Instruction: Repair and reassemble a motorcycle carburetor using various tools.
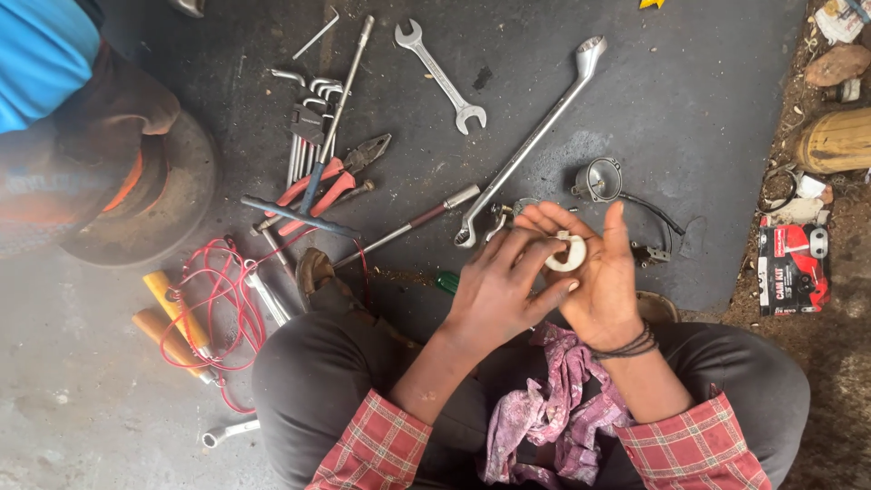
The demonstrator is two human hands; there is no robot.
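- Far left, another person's blue sleeve (pixel 41 54) is seen above a round rusty metal disc (pixel 150 195) on the floor.
- Next, a red wire (pixel 222 308) is looped over yellow-handled tools (pixel 172 313), with a small spanner (pixel 229 432) lying below.
- A set of hex keys (pixel 308 136), red-handled pliers (pixel 331 181) and a long screwdriver (pixel 408 225) are spread on the dark mat (pixel 708 109).
- An open-ended spanner (pixel 442 77) and a long ring spanner (pixel 535 136) are laid further up.
- Centre: the left hand (pixel 497 290) is pressed against the right, its fingers curled onto a small white ring-shaped part (pixel 569 254).
- The part is cradled in the open palm of the right hand (pixel 603 277), fingers upright; both hands are brought together over the lap.
- A pink patterned rag (pixel 544 408) is draped across the knees.
- A small round lamp housing (pixel 601 179) with a black lead is seen just beyond the hands.
- Far right, a red and black packet (pixel 792 269) lies on the dirt.
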